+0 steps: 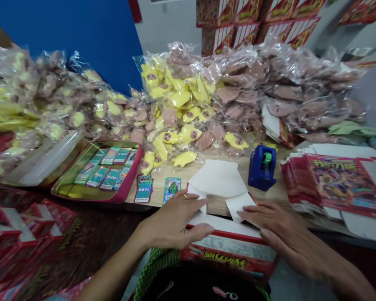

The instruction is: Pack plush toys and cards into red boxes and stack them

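A printed red carton (227, 253) with a white inside stands at the table's front edge, close to my body. Its large white top flap (217, 177) points away from me, and two small side flaps lean inward. My left hand (180, 217) lies over the left side flap, fingers stretched and thumb apart at the near rim. On the opposite side, the fingertips of my right hand (271, 223) rest on the right side flap (237, 205), thumb spread toward the near edge. Trading cards (171, 188) lie just beyond my left hand. The carton's interior is mostly hidden.
A blue tape dispenser (262, 168) stands beyond the carton. Folded red cartons (341, 182) are stacked at right. A tin (131, 190) of cards sits at left. Bagged pink and yellow toys (188, 96) pile along the back. More red boxes (21, 234) lie lower left.
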Demonstrator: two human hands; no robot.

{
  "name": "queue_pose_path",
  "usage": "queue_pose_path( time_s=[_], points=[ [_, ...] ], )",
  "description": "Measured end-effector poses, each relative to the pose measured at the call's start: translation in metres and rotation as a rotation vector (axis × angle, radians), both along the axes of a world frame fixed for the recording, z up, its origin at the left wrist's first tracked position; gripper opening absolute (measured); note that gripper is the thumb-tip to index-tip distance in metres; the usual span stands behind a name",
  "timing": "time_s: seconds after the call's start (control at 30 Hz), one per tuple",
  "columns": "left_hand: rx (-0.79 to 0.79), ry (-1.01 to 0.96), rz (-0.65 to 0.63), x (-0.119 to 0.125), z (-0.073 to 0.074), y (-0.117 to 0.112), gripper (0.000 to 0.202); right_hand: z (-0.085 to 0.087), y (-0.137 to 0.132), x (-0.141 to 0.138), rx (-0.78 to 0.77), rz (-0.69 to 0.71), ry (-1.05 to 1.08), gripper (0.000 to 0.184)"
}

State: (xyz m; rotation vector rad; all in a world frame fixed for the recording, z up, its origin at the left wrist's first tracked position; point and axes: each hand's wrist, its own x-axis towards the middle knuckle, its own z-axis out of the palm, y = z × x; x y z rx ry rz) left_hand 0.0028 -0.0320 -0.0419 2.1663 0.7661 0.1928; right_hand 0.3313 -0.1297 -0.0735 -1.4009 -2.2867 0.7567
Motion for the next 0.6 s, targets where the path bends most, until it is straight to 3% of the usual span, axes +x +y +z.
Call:
queue_pose_path(
  time_s=[0.07, 0.13, 0.2, 0.23, 0.3, 0.37, 0.43, 0.5, 0.6],
  points=[
    [-0.141, -0.111, 0.124, 0.003, -0.003, 0.008, 0.048, 0.001, 0.006, 0.002, -0.104, -0.16, 0.079, 0.049],
    [-0.225, -0.25, 0.356, 0.007, -0.015, 0.017, 0.047, -0.004, 0.016, 0.002, -0.136, -0.346, 0.229, 0.052],
    [-0.183, -0.335, 0.545, 0.013, -0.031, 0.029, 0.05, -0.014, 0.032, -0.001, -0.1, -0.483, 0.346, 0.059],
    [-0.157, -0.349, 0.587, 0.016, -0.04, 0.035, 0.061, -0.02, 0.04, -0.003, -0.087, -0.518, 0.368, 0.065],
    [-0.207, -0.343, 0.569, 0.021, -0.052, 0.045, 0.087, -0.031, 0.058, -0.009, -0.099, -0.527, 0.368, 0.077],
    [-0.314, -0.353, 0.472, 0.025, -0.058, 0.052, 0.094, -0.037, 0.074, -0.015, -0.173, -0.483, 0.382, 0.087],
    [-0.301, -0.372, 0.377, 0.026, -0.057, 0.053, 0.076, -0.035, 0.083, -0.019, -0.22, -0.443, 0.386, 0.084],
    [-0.182, -0.369, 0.301, 0.023, -0.053, 0.051, 0.043, -0.028, 0.085, -0.019, -0.21, -0.358, 0.305, 0.065],
    [-0.088, -0.261, 0.093, 0.013, -0.042, 0.047, 0.031, -0.014, 0.078, -0.011, -0.184, -0.061, 0.135, 0.046]
  ],
)
